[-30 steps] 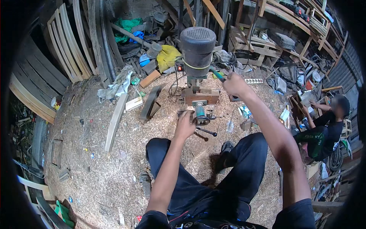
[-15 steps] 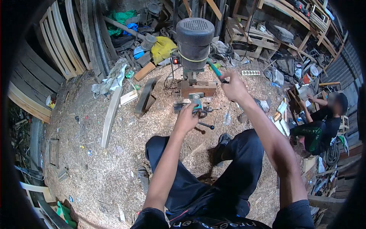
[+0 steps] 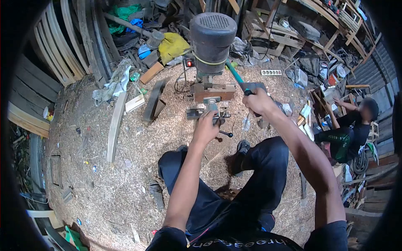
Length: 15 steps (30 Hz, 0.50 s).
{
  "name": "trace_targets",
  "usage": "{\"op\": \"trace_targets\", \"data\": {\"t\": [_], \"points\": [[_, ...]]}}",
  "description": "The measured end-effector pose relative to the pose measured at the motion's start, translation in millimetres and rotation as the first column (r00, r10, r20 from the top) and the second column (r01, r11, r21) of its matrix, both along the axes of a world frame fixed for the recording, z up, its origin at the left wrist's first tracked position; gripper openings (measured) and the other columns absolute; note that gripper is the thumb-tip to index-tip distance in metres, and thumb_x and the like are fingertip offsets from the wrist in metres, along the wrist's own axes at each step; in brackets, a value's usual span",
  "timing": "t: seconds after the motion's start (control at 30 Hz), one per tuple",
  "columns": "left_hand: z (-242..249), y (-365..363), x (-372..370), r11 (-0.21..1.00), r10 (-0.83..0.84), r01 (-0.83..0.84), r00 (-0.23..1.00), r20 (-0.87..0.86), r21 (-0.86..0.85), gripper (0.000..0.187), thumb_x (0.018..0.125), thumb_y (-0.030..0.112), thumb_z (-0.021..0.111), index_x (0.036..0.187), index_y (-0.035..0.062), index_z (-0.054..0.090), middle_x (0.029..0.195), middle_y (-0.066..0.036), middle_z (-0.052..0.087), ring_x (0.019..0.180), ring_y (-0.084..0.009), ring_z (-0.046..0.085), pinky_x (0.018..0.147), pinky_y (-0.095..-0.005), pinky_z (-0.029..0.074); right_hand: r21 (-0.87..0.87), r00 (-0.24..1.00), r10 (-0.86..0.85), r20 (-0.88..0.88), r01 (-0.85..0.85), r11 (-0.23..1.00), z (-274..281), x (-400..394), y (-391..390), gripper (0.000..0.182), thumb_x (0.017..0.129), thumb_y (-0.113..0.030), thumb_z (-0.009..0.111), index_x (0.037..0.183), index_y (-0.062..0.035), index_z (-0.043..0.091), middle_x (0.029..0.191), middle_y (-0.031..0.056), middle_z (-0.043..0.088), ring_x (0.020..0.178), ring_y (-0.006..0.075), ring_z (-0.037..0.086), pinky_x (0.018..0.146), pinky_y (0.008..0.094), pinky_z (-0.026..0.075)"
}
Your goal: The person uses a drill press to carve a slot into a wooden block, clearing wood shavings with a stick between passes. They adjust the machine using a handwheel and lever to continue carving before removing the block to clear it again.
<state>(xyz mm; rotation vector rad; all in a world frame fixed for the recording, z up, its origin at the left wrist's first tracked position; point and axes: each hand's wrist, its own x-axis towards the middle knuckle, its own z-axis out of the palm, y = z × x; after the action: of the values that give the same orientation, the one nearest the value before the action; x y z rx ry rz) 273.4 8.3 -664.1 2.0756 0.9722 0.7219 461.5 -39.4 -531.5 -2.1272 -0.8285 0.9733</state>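
A bench machine with a dark upright motor stands on the floor in front of me. My right hand is closed round the black grip of its green lever, to the right of the motor. Below the motor, a reddish-brown wood block lies across the machine. My left hand is at the front of the base, fingers bent over a dark handwheel that it partly hides. A black ball-ended handle sticks out just right of that hand.
Wood chips cover the floor. A curved wooden piece and a dark beam lie left of the machine. A power strip is behind to the right. Another person sits at the far right, hands at some wood.
My right hand has pulled the green lever down and toward me. My left hand stays at the front of the base. The view has shifted slightly.
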Motion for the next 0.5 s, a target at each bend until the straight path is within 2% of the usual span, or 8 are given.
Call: {"op": "trace_targets", "data": {"t": [0.07,0.17,0.33,0.43,0.5], "points": [[4,-3,5,0.999,-0.032,0.032,0.999,0.016,-0.035,0.031,0.081,0.008,0.064,0.111,-0.0006,0.061,0.109,-0.024,0.063,0.105,-0.0396,0.058,0.090,-0.0427,0.046,0.029,1.000,-0.012,-0.025,0.012,1.000,2,-10,-10,0.016,0.077,-0.008,0.061,0.084,0.0034,0.053,0.059,0.0042,0.050,0.042,0.0131,0.047,0.038,0.0304,0.036],[1,-4,14,0.998,-0.062,0.062,0.998,-0.007,0.009,0.030,0.081,0.009,0.065,0.109,-0.0012,0.060,0.107,-0.024,0.063,0.104,-0.0402,0.058,0.089,-0.0434,0.046,0.100,0.995,0.004,-0.104,0.007,0.995,-19,-7,-18,0.020,0.079,-0.010,0.056,0.087,0.0080,0.055,0.056,0.0076,0.052,0.044,0.0167,0.052,0.039,0.0334,0.039],[2,-13,21,0.996,-0.085,0.086,0.996,-0.012,0.030,0.030,0.082,0.010,0.065,0.108,-0.0028,0.060,0.105,-0.024,0.063,0.102,-0.0403,0.058,0.088,-0.0435,0.046,0.096,0.993,-0.025,-0.117,0.037,0.995,-15,-13,-25,0.022,0.077,-0.008,0.055,0.091,0.0083,0.056,0.057,0.0067,0.052,0.043,0.0161,0.051,0.038,0.0326,0.038],[6,-13,23,0.997,-0.080,0.081,0.996,-0.024,0.009,0.030,0.082,0.011,0.065,0.108,-0.0037,0.060,0.106,-0.024,0.062,0.103,-0.0404,0.058,0.089,-0.0435,0.046,0.102,0.987,-0.040,-0.155,0.056,0.993,-11,-14,-19,0.016,0.077,-0.008,0.059,0.085,0.0051,0.053,0.057,0.0030,0.047,0.040,0.0120,0.044,0.037,0.0303,0.035],[8,-11,23,0.996,-0.088,0.088,0.996,-0.023,-0.017,0.030,0.082,0.010,0.064,0.108,-0.0039,0.060,0.106,-0.024,0.062,0.103,-0.0404,0.058,0.090,-0.0434,0.045,0.117,0.987,-0.031,-0.160,0.050,0.992,-15,-10,-14,0.014,0.077,-0.007,0.059,0.083,0.0045,0.053,0.057,0.0033,0.048,0.041,0.0126,0.045,0.038,0.0301,0.036]]}}
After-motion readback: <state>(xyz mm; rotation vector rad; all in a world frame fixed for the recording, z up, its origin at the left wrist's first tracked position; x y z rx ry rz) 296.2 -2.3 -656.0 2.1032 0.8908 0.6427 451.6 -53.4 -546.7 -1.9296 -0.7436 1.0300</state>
